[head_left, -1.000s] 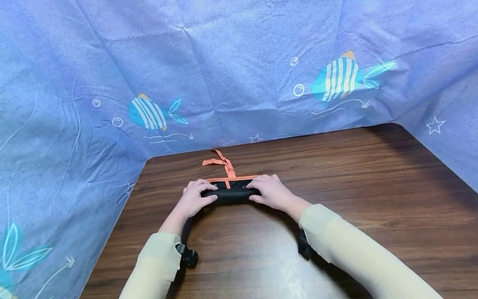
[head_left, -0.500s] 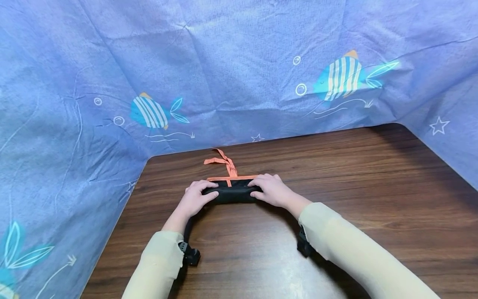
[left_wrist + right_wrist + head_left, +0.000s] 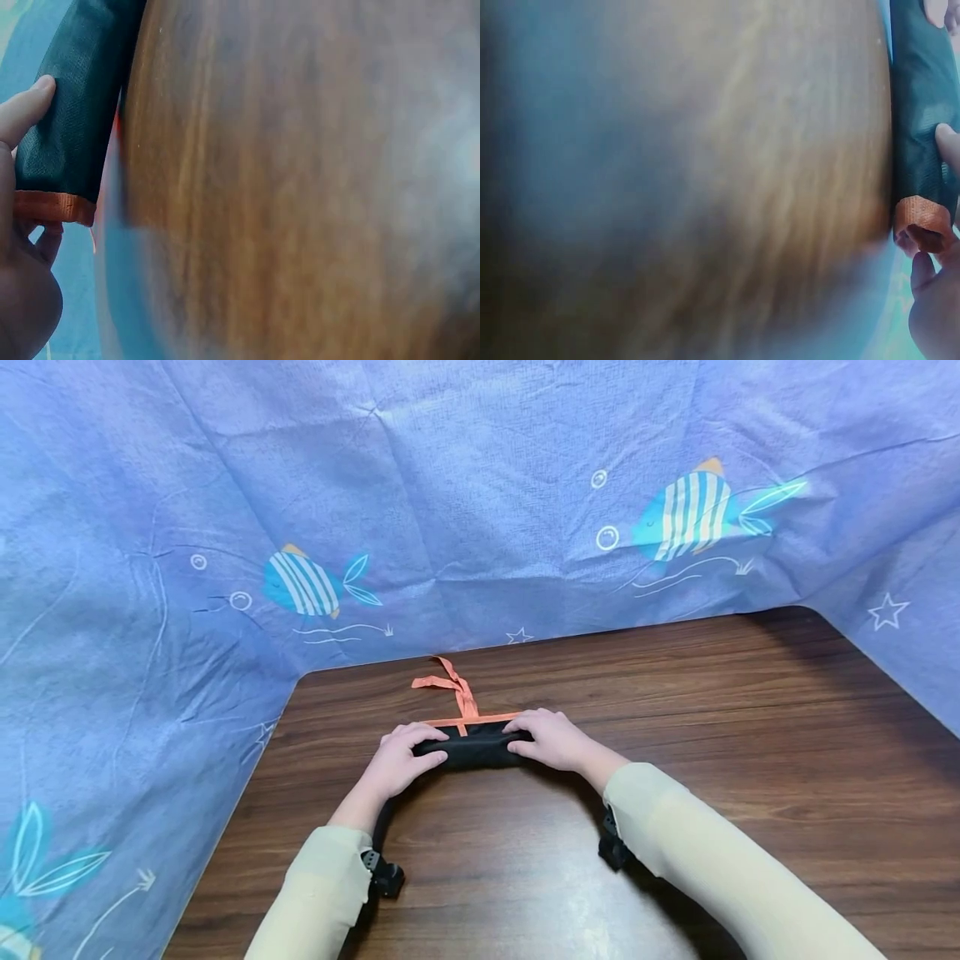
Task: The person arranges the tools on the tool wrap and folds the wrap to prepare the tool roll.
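A black fabric roll-up pouch point(image 3: 480, 752) with orange trim lies partly rolled on the table. A narrow flat strip of it shows beyond the roll, ending in an orange edge. From that edge an orange tie point(image 3: 464, 696) trails away across the wood. My left hand point(image 3: 401, 760) grips the roll's left end, thumb on the near side and fingers over the top. At the other end my right hand point(image 3: 553, 741) holds it the same way. Both wrist views show the thumbs pressed on the dark cloth beside the orange-bound ends. The pouch's inside is hidden.
The brown wooden table point(image 3: 712, 718) carries the pouch. Behind and along both sides hangs a blue fish-print cloth point(image 3: 480, 510), meeting the table's far edge just past the tie. A black wrist camera point(image 3: 387, 878) hangs under the left sleeve.
The roll has turned slightly away from me toward the orange edge. Less of the flat black strip shows, and its small white marks are now covered. Both hands keep their hold.
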`<control>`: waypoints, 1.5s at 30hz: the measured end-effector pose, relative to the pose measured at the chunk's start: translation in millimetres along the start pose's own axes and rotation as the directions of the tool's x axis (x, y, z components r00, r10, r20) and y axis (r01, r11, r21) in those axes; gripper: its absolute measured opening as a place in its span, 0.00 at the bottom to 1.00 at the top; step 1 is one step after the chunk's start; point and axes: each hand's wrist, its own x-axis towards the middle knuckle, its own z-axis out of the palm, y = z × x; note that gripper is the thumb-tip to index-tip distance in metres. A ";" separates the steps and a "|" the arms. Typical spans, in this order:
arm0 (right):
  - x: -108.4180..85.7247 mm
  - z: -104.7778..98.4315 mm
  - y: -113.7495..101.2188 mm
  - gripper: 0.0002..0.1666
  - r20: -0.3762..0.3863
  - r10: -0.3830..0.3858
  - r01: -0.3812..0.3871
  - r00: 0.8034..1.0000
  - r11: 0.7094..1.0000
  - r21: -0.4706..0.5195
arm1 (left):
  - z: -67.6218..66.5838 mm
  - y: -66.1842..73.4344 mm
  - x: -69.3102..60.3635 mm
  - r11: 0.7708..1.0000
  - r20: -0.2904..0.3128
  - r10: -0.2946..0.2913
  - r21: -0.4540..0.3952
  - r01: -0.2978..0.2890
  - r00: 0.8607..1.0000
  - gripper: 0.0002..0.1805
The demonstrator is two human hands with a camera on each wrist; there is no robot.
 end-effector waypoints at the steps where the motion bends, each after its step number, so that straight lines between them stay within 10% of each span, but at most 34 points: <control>1: -0.5 -0.1 1.1 0.19 0.004 0.002 -0.002 1.000 1.000 0.006 | 0.1 0.8 0.3 1.000 0.006 -0.005 -0.002 0.005 1.000 0.15; 18: -13.8 -2.3 -4.1 0.23 -0.128 -0.195 0.161 0.972 0.958 -0.238 | 0.0 6.5 0.3 0.994 0.020 -0.085 -0.065 0.086 0.996 0.12; 45: -7.3 -3.9 -0.8 0.25 -0.103 -0.184 0.148 0.978 0.946 -0.287 | 4.1 7.3 0.9 0.998 -0.009 -0.043 -0.048 0.043 0.999 0.14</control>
